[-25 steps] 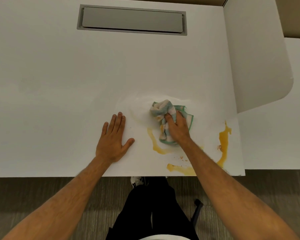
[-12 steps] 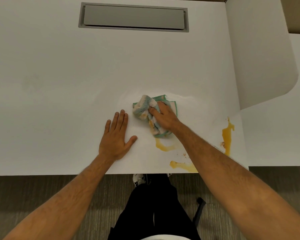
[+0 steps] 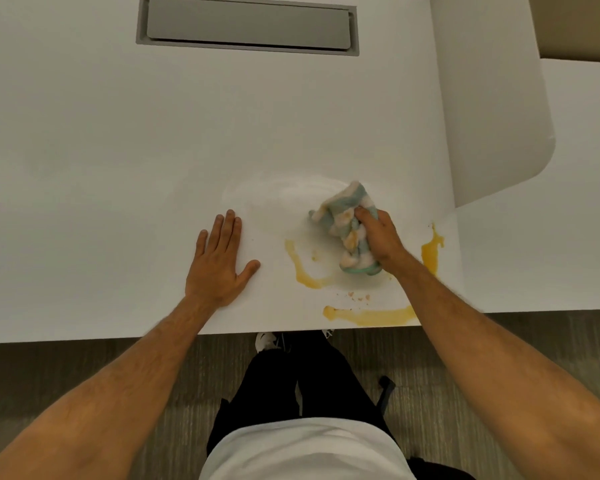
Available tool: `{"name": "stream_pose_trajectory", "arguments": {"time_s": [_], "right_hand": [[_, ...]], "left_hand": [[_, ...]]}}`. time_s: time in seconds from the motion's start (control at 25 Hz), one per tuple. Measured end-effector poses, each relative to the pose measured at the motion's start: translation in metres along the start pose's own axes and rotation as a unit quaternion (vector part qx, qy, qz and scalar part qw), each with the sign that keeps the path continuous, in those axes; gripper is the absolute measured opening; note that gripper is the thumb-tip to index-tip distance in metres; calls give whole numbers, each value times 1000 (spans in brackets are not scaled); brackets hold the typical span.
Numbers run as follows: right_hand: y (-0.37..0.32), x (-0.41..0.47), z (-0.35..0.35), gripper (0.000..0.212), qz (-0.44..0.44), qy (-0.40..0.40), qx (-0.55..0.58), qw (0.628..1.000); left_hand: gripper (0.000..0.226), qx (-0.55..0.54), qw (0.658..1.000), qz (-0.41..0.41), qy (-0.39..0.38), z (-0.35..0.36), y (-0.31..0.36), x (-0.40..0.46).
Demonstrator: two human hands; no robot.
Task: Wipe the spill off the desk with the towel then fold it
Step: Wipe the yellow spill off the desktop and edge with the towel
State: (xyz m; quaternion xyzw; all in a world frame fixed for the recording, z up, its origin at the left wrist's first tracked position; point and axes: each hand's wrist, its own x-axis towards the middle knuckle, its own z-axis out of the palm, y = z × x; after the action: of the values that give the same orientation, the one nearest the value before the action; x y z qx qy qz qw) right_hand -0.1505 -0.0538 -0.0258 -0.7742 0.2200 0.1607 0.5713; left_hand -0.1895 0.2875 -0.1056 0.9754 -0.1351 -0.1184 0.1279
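A crumpled white and teal towel (image 3: 343, 220), stained yellow, lies bunched on the white desk (image 3: 118, 150). My right hand (image 3: 380, 239) grips it from its right side and presses it down. Yellow spill streaks remain: a curved one (image 3: 303, 271) left of the towel, a long one (image 3: 371, 315) along the front edge, and a blotch (image 3: 432, 252) on the right. A wet smear (image 3: 278, 199) shines behind the towel. My left hand (image 3: 219, 261) lies flat on the desk, fingers together, left of the spill.
A grey recessed cable hatch (image 3: 246, 26) sits at the back of the desk. A white rounded partition (image 3: 492, 116) rises on the right, with another desk (image 3: 568, 220) beyond. The front edge runs just below the spill; my legs and a chair base (image 3: 385, 393) are underneath.
My right hand has swept the towel from the left back to the right across the spill. The left hand stays flat in place.
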Motion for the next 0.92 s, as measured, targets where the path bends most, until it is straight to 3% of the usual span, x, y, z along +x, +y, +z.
{"name": "stream_pose_trajectory", "arguments": {"time_s": [0.12, 0.24, 0.32, 0.44, 0.48, 0.64, 0.8, 0.92], "right_hand": [[-7, -1, -8, 32, -10, 60, 62, 996], [2, -7, -12, 37, -79, 82, -152, 982], [24, -17, -9, 44, -121, 18, -280, 952], [44, -25, -2, 92, -119, -55, -372, 919], [45, -23, 2, 96, -111, -47, -369, 922], [45, -23, 5, 81, -82, 45, -206, 974], [55, -43, 20, 65, -82, 138, -116, 980], [62, -65, 43, 61, -47, 153, -24, 987]], "left_hand": [[91, 0, 1000, 3, 6, 4, -1, 0], [91, 0, 1000, 1, 7, 3, -1, 0], [91, -4, 1000, 2, 8, 3, 1, -1], [92, -3, 1000, 3, 5, 2, 0, 0], [92, 0, 1000, 5, 2, 1, 0, 1], [93, 2, 1000, 11, -1, 3, 0, 1], [92, -1, 1000, 17, 5, 2, -1, 2], [92, 0, 1000, 16, 4, 1, 1, -1]]}}
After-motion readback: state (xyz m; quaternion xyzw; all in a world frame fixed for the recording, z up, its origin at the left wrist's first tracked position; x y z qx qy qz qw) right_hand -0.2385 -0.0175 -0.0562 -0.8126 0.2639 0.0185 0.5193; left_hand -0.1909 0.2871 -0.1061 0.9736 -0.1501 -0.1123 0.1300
